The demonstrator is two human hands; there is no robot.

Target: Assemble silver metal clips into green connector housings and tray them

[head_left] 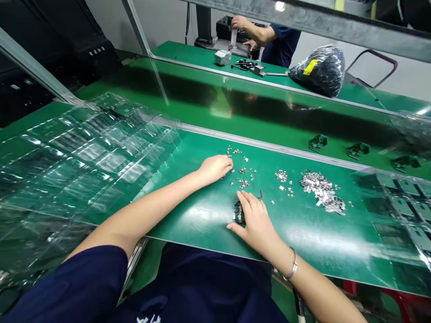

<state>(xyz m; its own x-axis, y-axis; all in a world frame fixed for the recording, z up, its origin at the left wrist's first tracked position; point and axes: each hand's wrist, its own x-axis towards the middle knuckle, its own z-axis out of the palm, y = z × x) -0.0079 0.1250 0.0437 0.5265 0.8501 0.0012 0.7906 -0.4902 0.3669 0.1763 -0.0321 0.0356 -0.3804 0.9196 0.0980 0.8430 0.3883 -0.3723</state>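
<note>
My left hand (215, 168) is closed, its fingertips pinched down at the edge of scattered small metal parts (243, 171); what the fingers hold, if anything, is hidden. My right hand (254, 215) grips a small dark, glossy plastic part (238, 212) on the table near the front edge, thumb and fingers on either side. Just beyond that hand lies a thin bent dark piece, like a hex key (260, 194). To the right are a little group of metal bits (281, 176) and a larger pile of silvery metal pieces (322, 192).
Clear plastic compartment trays (90, 152) cover the left side of the green table (202, 215). Another tray (404, 202) with dark parts stands at right. A transparent upright panel (262, 116) borders the back. Beyond it are a black bag (319, 72) and another person's arm (259, 32).
</note>
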